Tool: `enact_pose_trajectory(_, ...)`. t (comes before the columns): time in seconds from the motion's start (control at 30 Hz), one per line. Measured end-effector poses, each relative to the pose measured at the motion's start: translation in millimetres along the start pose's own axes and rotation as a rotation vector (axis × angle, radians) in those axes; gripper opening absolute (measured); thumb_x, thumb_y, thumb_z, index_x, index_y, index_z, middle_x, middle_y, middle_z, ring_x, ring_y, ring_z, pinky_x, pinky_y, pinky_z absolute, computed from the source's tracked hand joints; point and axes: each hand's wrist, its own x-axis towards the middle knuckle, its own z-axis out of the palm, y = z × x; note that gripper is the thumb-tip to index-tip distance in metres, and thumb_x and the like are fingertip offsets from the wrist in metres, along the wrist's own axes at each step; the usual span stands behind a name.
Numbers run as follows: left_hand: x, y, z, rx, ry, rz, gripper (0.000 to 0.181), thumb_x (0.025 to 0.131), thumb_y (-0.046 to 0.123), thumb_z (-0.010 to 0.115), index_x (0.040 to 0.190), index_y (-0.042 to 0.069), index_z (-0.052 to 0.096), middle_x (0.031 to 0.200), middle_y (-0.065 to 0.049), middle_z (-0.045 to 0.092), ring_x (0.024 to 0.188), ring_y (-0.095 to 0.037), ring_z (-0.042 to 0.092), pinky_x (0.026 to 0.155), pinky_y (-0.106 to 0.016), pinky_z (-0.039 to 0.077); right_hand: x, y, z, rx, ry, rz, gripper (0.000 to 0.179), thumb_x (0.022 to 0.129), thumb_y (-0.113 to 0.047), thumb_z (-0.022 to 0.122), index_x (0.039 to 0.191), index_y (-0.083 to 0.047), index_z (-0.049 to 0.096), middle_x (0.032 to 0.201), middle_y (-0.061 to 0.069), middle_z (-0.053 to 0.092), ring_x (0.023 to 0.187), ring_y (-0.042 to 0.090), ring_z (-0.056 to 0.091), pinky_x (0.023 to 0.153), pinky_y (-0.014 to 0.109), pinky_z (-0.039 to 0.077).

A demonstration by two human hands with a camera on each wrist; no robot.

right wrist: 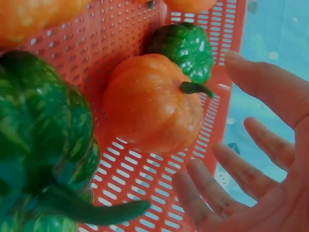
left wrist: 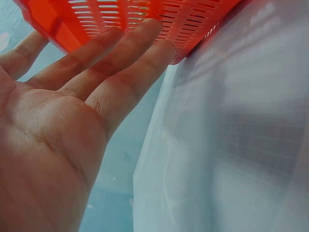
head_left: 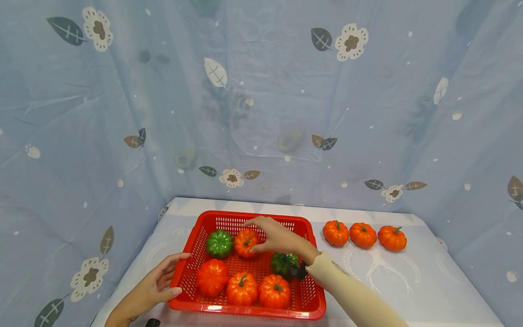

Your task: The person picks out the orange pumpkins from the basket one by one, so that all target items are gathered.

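A red plastic basket (head_left: 245, 310) with slotted walls holds several small pumpkins. My left hand (head_left: 153, 284) is at its left side, thumb and fingertips by the rim; the left wrist view shows the fingers (left wrist: 130, 79) extended beneath the slotted wall. Over the basket, my right hand (head_left: 279, 236) reaches in with fingers spread around an orange pumpkin (head_left: 247, 243). The right wrist view shows a gap between the fingers and that pumpkin (right wrist: 152, 104). Beside it sits a green pumpkin (head_left: 219, 244). A dark green striped pumpkin (head_left: 282, 263) lies under the right wrist, partly hidden.
Along the basket's front sit a red-orange pumpkin (head_left: 212, 277) and two orange pumpkins, one in the middle (head_left: 242, 290) and one at right (head_left: 275, 292). Three more stand in a row on the table: left (head_left: 336, 233), middle (head_left: 362, 235), right (head_left: 392, 239). A patterned blue cloth (head_left: 265, 113) hangs behind.
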Motion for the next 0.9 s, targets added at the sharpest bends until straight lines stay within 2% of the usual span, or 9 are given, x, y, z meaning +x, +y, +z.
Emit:
enact_pose_trajectory(0.17,-0.1,0.1,0.4,0.000,0.010,-0.009,0.065,0.095,0.006,0.068,0.154,0.013,0.039,0.151,-0.027,0.041,0.125,-0.015,0.058,0.095,-0.029,0.053,11.5,3,6,-0.022,-0.073,0.019,0.063,0.087,-0.028,0.085,0.143,-0.016,0.058,0.145,-0.003,0.055,0.132,0.020,0.048,0.112,0.040,0.042)
enact_pose_trajectory(0.37,0.0,0.5,0.1,-0.001,0.009,-0.021,0.066,0.095,0.007,0.069,0.154,0.013,0.039,0.152,-0.027,0.041,0.125,-0.015,0.058,0.095,-0.029,0.053,20.7,4,11,-0.101,-0.172,0.019,0.064,0.083,-0.030,0.088,0.141,-0.019,0.061,0.147,-0.002,0.055,0.136,0.018,0.048,0.116,0.037,0.037)
enact_pose_trajectory(0.6,1.0,1.8,0.6,-0.007,0.005,-0.033,0.066,0.096,0.008,0.068,0.155,0.014,0.038,0.153,-0.025,0.040,0.126,-0.013,0.057,0.097,-0.029,0.052,20.7,5,16,-0.091,-0.228,0.049,0.065,0.081,-0.033,0.090,0.138,-0.018,0.064,0.132,-0.007,0.064,0.122,0.012,0.055,0.109,0.032,0.042)
enact_pose_trajectory(0.7,0.7,2.2,0.8,-0.005,0.010,-0.032,0.066,0.096,0.007,0.068,0.154,0.014,0.038,0.153,-0.026,0.040,0.126,-0.014,0.057,0.097,-0.030,0.053,20.7,4,18,-0.077,-0.249,0.061,0.067,0.080,-0.037,0.089,0.139,-0.018,0.063,0.134,-0.008,0.063,0.124,0.011,0.055,0.109,0.031,0.042)
enact_pose_trajectory(0.9,-0.1,1.5,0.8,-0.009,0.005,-0.010,0.067,0.096,0.005,0.068,0.155,0.012,0.038,0.153,-0.027,0.040,0.125,-0.015,0.058,0.096,-0.030,0.053,21.2,3,23,-0.059,-0.261,0.034,0.068,0.079,-0.039,0.090,0.139,-0.022,0.063,0.135,-0.010,0.062,0.123,0.010,0.055,0.107,0.032,0.045)
